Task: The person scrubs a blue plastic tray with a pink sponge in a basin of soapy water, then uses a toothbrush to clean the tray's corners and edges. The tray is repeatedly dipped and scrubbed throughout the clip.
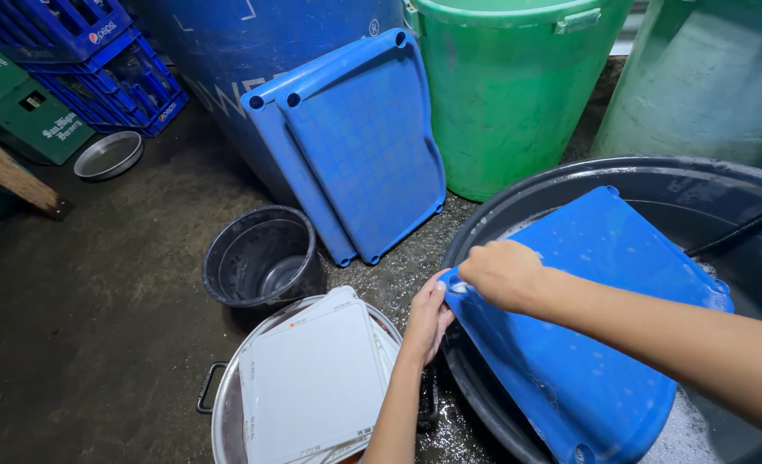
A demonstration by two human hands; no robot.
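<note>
Over a black tub [484,223], the left hand [430,320] grips a wet blue tray [587,344] by its corner while the right hand [503,273] presses its face; it looks stiff, light, probably slippery.

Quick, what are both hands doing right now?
Left hand: closed on the edge of the blue tray.
Right hand: pressed on the same tray; whether its fingers hold anything cannot be told.

left hand [428,320] bare | right hand [503,273] bare | forearms unsleeved | no rings, no gloves
</note>
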